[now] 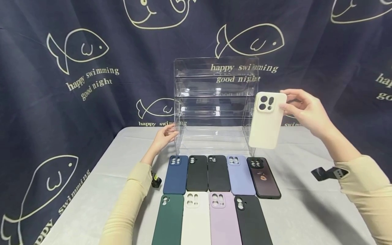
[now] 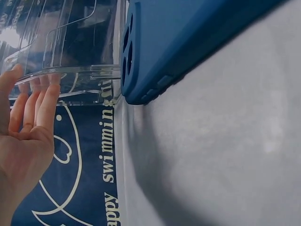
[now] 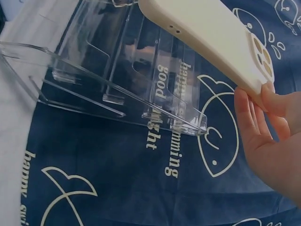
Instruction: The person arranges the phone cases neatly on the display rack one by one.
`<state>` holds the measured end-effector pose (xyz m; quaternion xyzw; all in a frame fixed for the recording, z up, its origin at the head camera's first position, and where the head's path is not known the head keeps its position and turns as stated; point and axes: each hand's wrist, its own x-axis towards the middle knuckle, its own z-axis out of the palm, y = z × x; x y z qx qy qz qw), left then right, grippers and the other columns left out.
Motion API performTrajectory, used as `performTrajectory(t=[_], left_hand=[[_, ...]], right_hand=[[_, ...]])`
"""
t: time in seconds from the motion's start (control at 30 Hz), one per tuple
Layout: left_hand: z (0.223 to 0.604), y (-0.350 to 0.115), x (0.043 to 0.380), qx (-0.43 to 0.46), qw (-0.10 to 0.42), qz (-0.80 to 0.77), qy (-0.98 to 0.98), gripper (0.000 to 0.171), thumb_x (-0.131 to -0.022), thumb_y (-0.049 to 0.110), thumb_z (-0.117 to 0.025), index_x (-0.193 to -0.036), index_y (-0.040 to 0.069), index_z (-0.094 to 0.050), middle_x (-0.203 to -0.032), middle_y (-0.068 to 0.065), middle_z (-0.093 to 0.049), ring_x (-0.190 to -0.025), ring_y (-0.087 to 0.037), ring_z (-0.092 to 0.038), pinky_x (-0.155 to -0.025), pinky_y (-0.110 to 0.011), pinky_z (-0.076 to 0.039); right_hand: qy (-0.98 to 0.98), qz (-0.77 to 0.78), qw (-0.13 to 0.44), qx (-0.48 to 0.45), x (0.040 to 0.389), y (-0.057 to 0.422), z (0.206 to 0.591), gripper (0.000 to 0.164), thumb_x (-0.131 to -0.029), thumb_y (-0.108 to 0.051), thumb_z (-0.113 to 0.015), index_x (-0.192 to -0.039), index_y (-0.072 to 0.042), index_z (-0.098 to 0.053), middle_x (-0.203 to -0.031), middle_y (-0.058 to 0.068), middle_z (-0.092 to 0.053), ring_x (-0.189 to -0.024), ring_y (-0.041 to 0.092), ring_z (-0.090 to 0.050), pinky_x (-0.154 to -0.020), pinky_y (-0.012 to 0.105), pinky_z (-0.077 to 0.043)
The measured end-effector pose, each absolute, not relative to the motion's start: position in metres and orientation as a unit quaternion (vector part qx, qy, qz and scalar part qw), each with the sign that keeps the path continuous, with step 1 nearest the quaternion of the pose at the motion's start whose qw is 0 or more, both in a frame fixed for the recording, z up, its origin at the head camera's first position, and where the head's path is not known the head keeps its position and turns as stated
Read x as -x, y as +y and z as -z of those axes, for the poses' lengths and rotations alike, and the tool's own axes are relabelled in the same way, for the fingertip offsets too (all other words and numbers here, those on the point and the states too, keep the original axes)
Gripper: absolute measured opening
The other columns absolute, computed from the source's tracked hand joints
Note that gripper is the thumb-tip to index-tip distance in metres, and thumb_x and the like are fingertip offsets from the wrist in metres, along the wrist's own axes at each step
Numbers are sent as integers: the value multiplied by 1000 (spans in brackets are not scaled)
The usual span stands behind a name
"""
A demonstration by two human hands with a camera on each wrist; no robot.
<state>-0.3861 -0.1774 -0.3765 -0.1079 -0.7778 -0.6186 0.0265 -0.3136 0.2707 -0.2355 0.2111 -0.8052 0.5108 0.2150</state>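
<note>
My right hand (image 1: 309,110) pinches a cream phone case (image 1: 267,126) by its upper right edge, thumb on the camera-cutout side. The case hangs upright in the air beside the right side of a clear stepped display rack (image 1: 214,136). In the right wrist view, the fingers grip the case (image 3: 211,42) near its camera end, apart from the rack (image 3: 117,94). My left hand (image 1: 165,137) holds the left side edge of the rack. From the left wrist, fingertips show through the clear plastic, with a blue phone case (image 2: 178,37) close by.
Before the rack lie a blue case (image 1: 175,177), black cases (image 1: 197,175), a periwinkle case (image 1: 242,177) and a dark printed case (image 1: 264,180). Nearer lie green (image 1: 168,217), white (image 1: 196,221), lilac (image 1: 225,221) and black ones (image 1: 254,221). A fish-print curtain (image 1: 92,136) hangs behind the table.
</note>
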Motion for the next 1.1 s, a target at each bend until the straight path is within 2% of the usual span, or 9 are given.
performTrajectory(t=[0.17,0.33,0.53,0.7,1.1], left_hand=[[394,-182,400,105,26,620,-777,56,-90,16,-63,-139,1,-40,-128,-24,-49,-110,-29,-53,-94,-35,-52],[397,-181,401,108,23,623,-774,57,-89,15,-63,-139,1,-39,-128,-24,-48,-110,-30,-53,-93,-35,-52],[396,-183,401,109,25,625,-772,57,-89,15,-63,-140,2,-39,-128,-24,-49,-111,-30,-53,-93,-35,-52],[394,-184,400,108,22,626,-772,56,-90,15,-62,-140,2,-39,-128,-24,-48,-110,-28,-54,-94,-34,-52],[390,-186,402,107,0,625,-774,59,-89,15,-63,-141,4,-37,-128,-21,-47,-107,-23,-53,-95,-34,-51]], right_hand=[[-804,-506,227,-214,325,267,219,38,-86,0,-65,-121,-12,-60,-89,-11,-62,-72,-3,-65,-65,12,-54],[-794,-515,239,-217,336,267,204,38,-85,0,-65,-122,-10,-60,-89,-11,-62,-71,-4,-65,-65,10,-54],[-706,-625,225,-246,353,262,187,37,-81,10,-65,-115,-4,-62,-87,-1,-66,-71,5,-68,-63,16,-56],[-652,-683,217,-249,365,257,176,35,-78,13,-66,-108,-4,-63,-84,3,-67,-69,9,-68,-60,20,-57],[-618,-709,241,-239,386,240,155,31,-75,10,-70,-102,-4,-63,-83,5,-66,-65,11,-67,-58,22,-57]])
